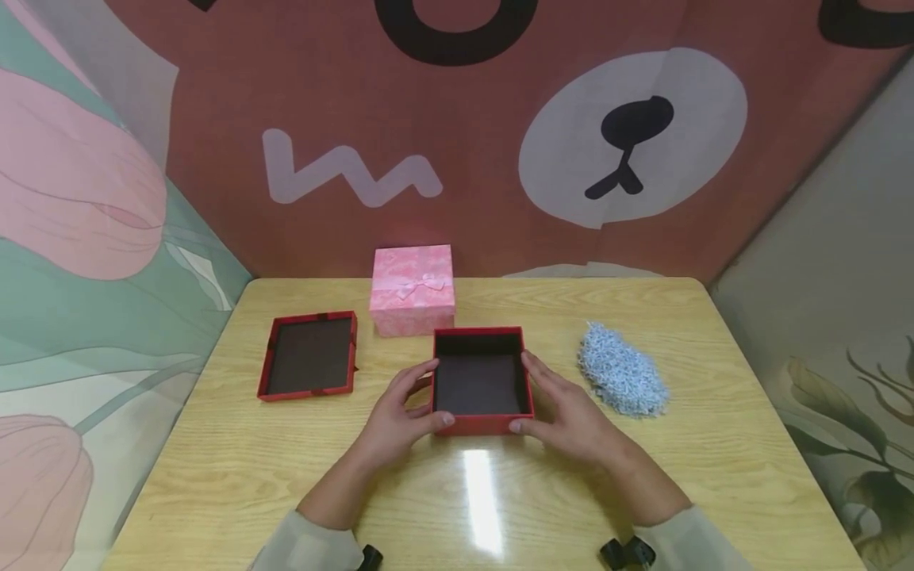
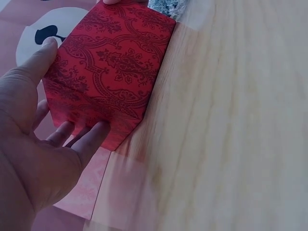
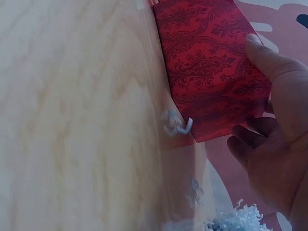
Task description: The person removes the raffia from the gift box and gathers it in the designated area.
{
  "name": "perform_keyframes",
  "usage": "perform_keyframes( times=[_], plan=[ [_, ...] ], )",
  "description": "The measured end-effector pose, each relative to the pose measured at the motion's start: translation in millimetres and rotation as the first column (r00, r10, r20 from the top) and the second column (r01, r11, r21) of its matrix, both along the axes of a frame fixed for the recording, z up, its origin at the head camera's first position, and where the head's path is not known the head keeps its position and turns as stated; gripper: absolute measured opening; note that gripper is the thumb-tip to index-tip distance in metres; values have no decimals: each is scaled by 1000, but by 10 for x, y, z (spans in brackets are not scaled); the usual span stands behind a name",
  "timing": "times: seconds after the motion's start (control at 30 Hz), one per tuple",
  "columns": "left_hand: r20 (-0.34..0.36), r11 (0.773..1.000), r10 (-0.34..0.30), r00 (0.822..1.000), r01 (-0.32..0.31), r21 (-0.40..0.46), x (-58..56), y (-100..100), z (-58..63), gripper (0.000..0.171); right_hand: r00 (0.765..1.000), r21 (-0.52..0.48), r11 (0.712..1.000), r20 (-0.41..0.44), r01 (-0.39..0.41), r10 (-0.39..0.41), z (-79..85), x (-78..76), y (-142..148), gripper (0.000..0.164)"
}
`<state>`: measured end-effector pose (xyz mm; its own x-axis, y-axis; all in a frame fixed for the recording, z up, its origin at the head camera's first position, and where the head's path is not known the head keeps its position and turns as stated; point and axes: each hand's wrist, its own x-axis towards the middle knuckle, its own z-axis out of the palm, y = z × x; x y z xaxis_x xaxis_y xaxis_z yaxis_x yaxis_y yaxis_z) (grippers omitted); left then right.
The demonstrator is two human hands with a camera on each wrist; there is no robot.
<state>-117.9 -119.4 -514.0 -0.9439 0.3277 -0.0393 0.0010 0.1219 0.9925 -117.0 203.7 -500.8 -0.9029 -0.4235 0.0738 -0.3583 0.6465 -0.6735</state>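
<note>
A red gift box (image 1: 482, 426) without its lid stands on the table in front of me, its dark inside facing up and bare. Its outer walls carry a dark floral pattern, seen on the box (image 2: 115, 57) in the left wrist view. My left hand (image 1: 400, 416) holds the box's left side, thumb at the front corner and fingers along the wall. On the opposite side, my right hand (image 1: 577, 416) grips it the same way, and the right wrist view shows the thumb on the patterned front of the box (image 3: 207, 67).
A red lid (image 1: 312, 354) lies upside down to the left. Behind the red box stands a pink box (image 1: 412, 317) with a bow on top. A heap of light blue shredded paper (image 1: 623, 371) rests to the right. The wooden table (image 1: 721, 468) meets a printed wall at the back.
</note>
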Motion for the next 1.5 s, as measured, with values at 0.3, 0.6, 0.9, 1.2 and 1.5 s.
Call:
perform_keyframes(
  times=[0.3,0.6,0.9,1.2,1.5],
  plan=[
    [-7,1000,-30,1000,30,9,-195,183,20,83,997,-12,999,56,49,-48,67,-69,144,106],
    [-52,999,-26,998,23,-44,-403,364,-3,81,997,36,996,16,81,-82,134,-166,230,96],
    [-44,993,0,999,-5,-117,-641,528,10,90,995,50,995,26,91,-92,195,-320,274,88],
    [-42,986,43,998,-49,-157,-854,678,30,84,986,44,986,37,162,-164,184,-525,245,85],
    [-80,993,59,995,-67,-95,-1021,790,1,86,983,58,981,25,183,-184,206,-718,248,85]
  ],
)
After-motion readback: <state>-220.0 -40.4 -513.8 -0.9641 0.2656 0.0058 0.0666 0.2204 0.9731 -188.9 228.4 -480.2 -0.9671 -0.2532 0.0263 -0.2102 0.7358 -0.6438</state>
